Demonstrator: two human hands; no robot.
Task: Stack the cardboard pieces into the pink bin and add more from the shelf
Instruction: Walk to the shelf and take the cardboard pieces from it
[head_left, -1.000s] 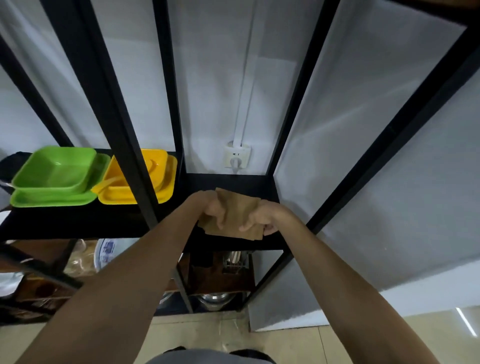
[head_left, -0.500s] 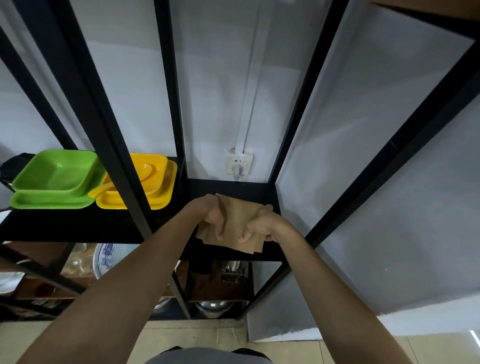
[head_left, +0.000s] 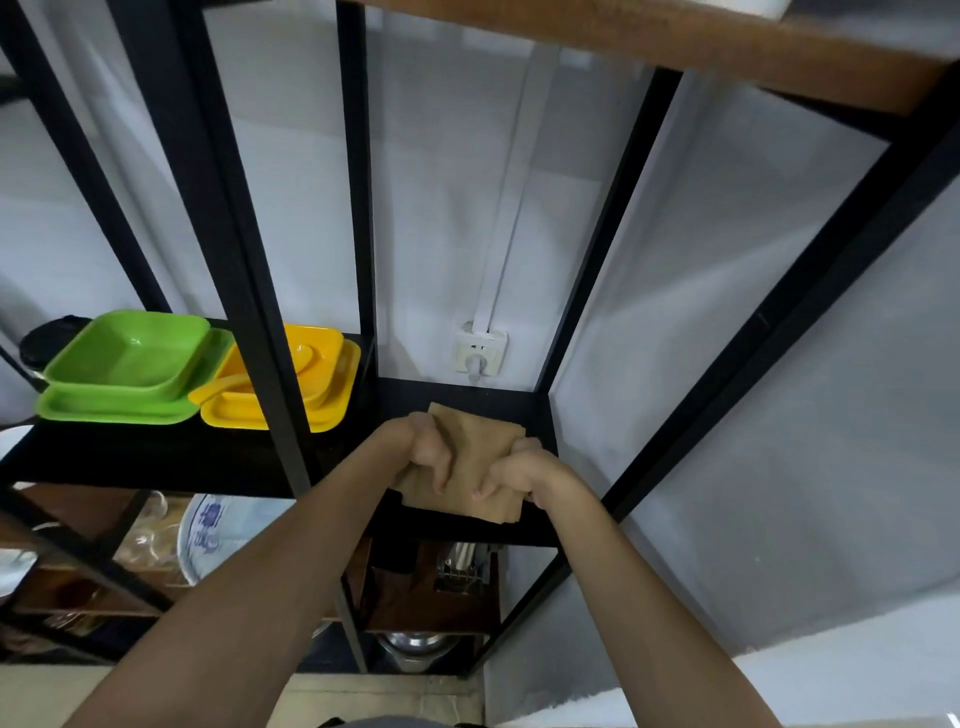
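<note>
A small stack of brown cardboard pieces (head_left: 475, 457) lies over the black shelf board (head_left: 467, 530) in the right-hand bay of a black metal rack. My left hand (head_left: 428, 449) grips the stack's left edge, fingers curled over the top. On the right edge, my right hand (head_left: 511, 470) holds it the same way. The stack's front corners stick out past the shelf's front edge. No pink bin is in view.
A green dish set (head_left: 130, 369) and a yellow one (head_left: 291, 379) sit on the same shelf to the left, behind a black upright (head_left: 249, 312). A wall socket (head_left: 480, 353) is behind. Lower shelves hold a blue-patterned plate (head_left: 208, 535) and metal ware (head_left: 462, 566). A wooden board (head_left: 675, 47) runs overhead.
Both hands keep their grip on the cardboard stack. The view has tilted upward, so the overhead wooden board now shows. The stack sits slightly closer to the shelf's front edge.
</note>
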